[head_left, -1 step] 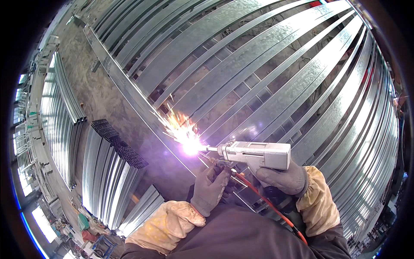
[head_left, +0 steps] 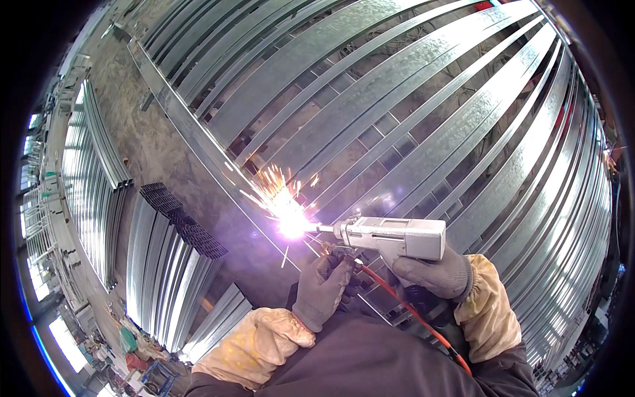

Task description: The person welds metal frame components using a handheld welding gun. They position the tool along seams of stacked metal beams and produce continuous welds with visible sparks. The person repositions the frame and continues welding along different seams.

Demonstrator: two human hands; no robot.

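My gloved right hand (head_left: 436,272) is wrapped round the handle of a silver handheld welding gun (head_left: 397,237), whose nozzle points left. At the nozzle's tip a bright white-violet glare (head_left: 292,225) throws orange sparks up and left, hiding the metal beneath it. Below the nozzle my gloved left hand (head_left: 324,284) is closed round a thin wire-feed guide (head_left: 325,248) with a brass-coloured end; its fingers partly cover it. A red hose (head_left: 403,306) runs from beside the left fingers down to the right. The glare sits on the long steel edge beam (head_left: 198,142) of a frame.
Broad galvanized steel strips (head_left: 370,116) spread away from the edge beam, with gaps between them. Stacks of steel profiles (head_left: 169,264) lie on the floor to the left, beside another bundle (head_left: 89,192). A blue cart (head_left: 159,377) stands at lower left.
The spark spray has changed shape, with stray sparks now to its right and below the glare. Both hands and the welding gun hold their places.
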